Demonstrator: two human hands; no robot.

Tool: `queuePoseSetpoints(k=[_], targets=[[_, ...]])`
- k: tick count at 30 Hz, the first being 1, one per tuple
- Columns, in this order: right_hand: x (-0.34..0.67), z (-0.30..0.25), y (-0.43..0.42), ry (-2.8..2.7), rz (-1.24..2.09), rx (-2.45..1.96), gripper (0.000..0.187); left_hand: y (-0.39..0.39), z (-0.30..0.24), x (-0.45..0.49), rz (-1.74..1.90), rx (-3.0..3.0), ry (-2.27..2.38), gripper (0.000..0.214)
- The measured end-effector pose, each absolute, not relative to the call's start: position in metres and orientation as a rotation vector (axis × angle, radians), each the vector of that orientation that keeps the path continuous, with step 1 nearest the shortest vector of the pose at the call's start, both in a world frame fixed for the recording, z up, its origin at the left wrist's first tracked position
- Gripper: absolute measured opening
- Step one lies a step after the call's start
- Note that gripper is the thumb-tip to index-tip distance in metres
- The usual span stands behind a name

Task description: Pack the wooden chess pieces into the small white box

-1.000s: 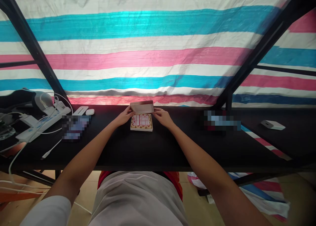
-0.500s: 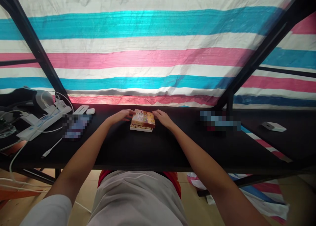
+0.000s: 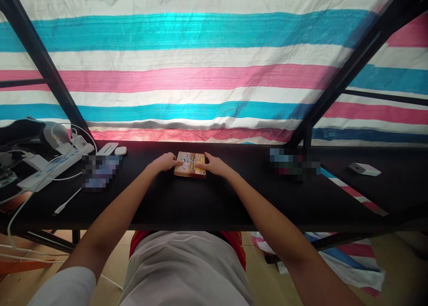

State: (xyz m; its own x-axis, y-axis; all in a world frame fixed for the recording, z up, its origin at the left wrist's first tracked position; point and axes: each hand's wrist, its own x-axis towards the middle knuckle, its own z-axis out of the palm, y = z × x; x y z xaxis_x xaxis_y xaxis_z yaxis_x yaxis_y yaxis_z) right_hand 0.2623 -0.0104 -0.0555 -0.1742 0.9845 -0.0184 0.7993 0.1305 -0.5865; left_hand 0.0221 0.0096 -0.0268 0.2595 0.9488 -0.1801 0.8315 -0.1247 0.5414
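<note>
A small brown and yellow printed cardboard box [image 3: 191, 169], which looks like a Chinese chess box, lies flat on the black table [image 3: 197, 199]. Its lid covers the tray, so the contents are hidden. My left hand [image 3: 166, 162] grips the left side, thumb on the lid's top and fingers curled at the edge. On the right side my right hand [image 3: 216, 164] holds the box too, with the thumb across the lid and a finger behind the far corner.
At left are a white power strip [image 3: 56, 165] with cables, a blurred-out phone-like item [image 3: 102, 172] and a small white case [image 3: 121, 150]. A blurred-out object [image 3: 290, 163] and a white adapter [image 3: 364, 169] are at right. Striped tarpaulin [image 3: 200, 79] hangs behind.
The lid, earlier raised and askew with round pieces showing in the white tray, now sits down over it. Both thumbs have moved onto the lid's top.
</note>
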Motion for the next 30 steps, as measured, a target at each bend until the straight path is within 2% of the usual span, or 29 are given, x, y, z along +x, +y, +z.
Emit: queuePoseSetpoints(k=[5,9,11,14,16,19,24,28,30], targets=[[0.263,-0.053,-0.011,-1.986,0.693,-1.725,0.096,-0.001,-0.026,0.029,0.424,2.082,1.493,0.041],[0.265,-0.055,-0.006,-1.849,0.674,-1.706,0.095,0.002,-0.031,0.031,0.636,1.765,1.192,0.069],[0.266,-0.056,-0.004,-1.774,0.702,-1.641,0.089,0.004,-0.031,0.032,0.763,1.565,1.150,0.080],[0.268,-0.054,-0.005,-1.683,0.870,-1.416,0.072,0.004,-0.023,0.033,1.044,1.381,1.016,0.084],[0.267,-0.051,-0.009,-1.673,1.059,-1.225,0.058,0.002,-0.014,0.033,1.193,1.390,0.885,0.082],[0.265,-0.050,-0.014,-1.715,1.280,-0.994,0.046,-0.002,-0.004,0.029,1.199,1.485,0.776,0.076],[0.266,-0.056,-0.009,-1.760,1.249,-0.959,0.046,0.000,-0.008,0.027,1.148,1.519,0.818,0.074],[0.268,-0.059,-0.005,-1.800,1.180,-0.999,0.045,0.004,-0.017,0.028,1.074,1.466,0.896,0.048],[0.269,-0.058,-0.005,-1.794,1.193,-0.986,0.045,0.003,-0.019,0.028,1.074,1.475,0.921,0.044]])
